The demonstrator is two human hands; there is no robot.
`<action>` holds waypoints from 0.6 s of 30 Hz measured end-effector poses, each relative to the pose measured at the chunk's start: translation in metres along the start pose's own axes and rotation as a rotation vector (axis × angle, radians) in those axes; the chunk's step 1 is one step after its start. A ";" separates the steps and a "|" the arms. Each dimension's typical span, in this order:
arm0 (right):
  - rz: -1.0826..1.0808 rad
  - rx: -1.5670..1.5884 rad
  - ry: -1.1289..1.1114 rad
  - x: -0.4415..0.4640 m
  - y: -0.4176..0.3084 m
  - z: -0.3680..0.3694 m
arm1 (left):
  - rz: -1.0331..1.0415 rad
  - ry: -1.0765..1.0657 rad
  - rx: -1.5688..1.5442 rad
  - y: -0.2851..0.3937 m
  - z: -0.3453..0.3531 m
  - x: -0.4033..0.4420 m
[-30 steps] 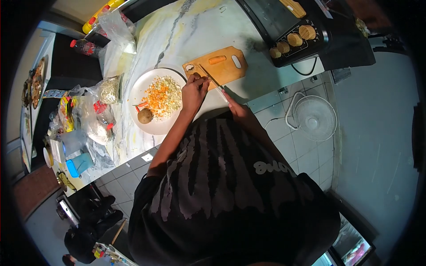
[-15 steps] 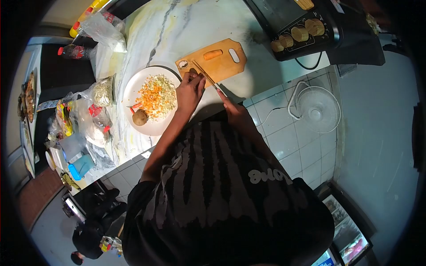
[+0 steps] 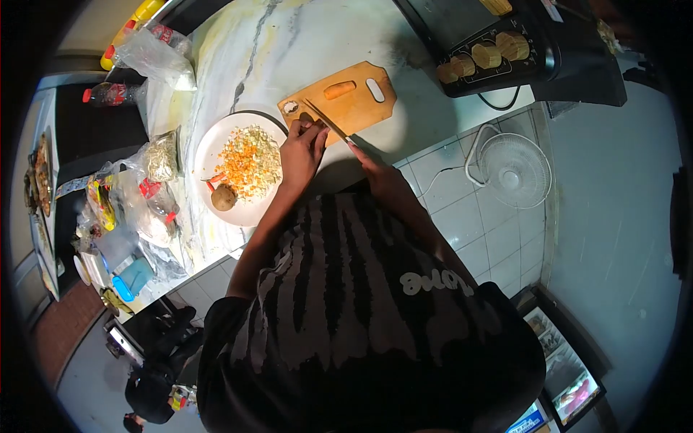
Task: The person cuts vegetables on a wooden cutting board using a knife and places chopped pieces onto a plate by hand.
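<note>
My right hand (image 3: 367,160) grips the handle of a knife (image 3: 328,123), its blade slanting up and left over the wooden cutting board (image 3: 361,112). At the board's lower left edge, my left hand (image 3: 303,148) has its fingers bent together close to the blade; what they hold is too small to make out. A piece of carrot (image 3: 339,90) lies on the board. Left of my left hand is a round plate (image 3: 249,215) with diced orange and pale pieces (image 3: 249,159), a whole brown potato (image 3: 223,197) and a red chili (image 3: 214,177).
Plastic bags (image 3: 162,155) and bottles (image 3: 112,94) crowd the counter's left side. A black oven (image 3: 498,61) with wooden knobs stands at the upper right. A fan (image 3: 514,171) is on the tiled floor at right. Another person (image 3: 150,393) is at the lower left.
The view has shifted, so the board, plate and both hands appear further left and slightly higher. The knife stays in my right hand, beside my bent left fingers.
</note>
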State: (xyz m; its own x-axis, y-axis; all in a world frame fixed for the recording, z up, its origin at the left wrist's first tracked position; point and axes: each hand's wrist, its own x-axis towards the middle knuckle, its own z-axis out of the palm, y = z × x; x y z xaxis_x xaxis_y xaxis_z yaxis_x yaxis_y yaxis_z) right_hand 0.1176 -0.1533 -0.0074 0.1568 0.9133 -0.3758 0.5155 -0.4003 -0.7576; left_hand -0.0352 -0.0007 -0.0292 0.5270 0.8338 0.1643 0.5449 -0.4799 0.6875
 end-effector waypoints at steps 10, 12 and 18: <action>-0.291 0.089 0.227 -0.002 -0.002 0.007 | 0.016 0.027 0.008 -0.004 0.002 -0.001; -0.219 0.059 0.089 -0.006 -0.009 -0.002 | 0.017 0.027 0.010 -0.006 0.003 -0.003; -0.097 0.112 0.117 -0.003 -0.012 -0.001 | -0.012 0.007 -0.017 -0.004 0.002 -0.001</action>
State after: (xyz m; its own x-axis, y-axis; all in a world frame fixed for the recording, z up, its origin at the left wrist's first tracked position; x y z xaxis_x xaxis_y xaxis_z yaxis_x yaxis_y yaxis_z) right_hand 0.1122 -0.1509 0.0031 0.2110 0.9479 -0.2386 0.4374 -0.3099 -0.8442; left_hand -0.0368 -0.0001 -0.0339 0.5161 0.8412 0.1612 0.5400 -0.4657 0.7011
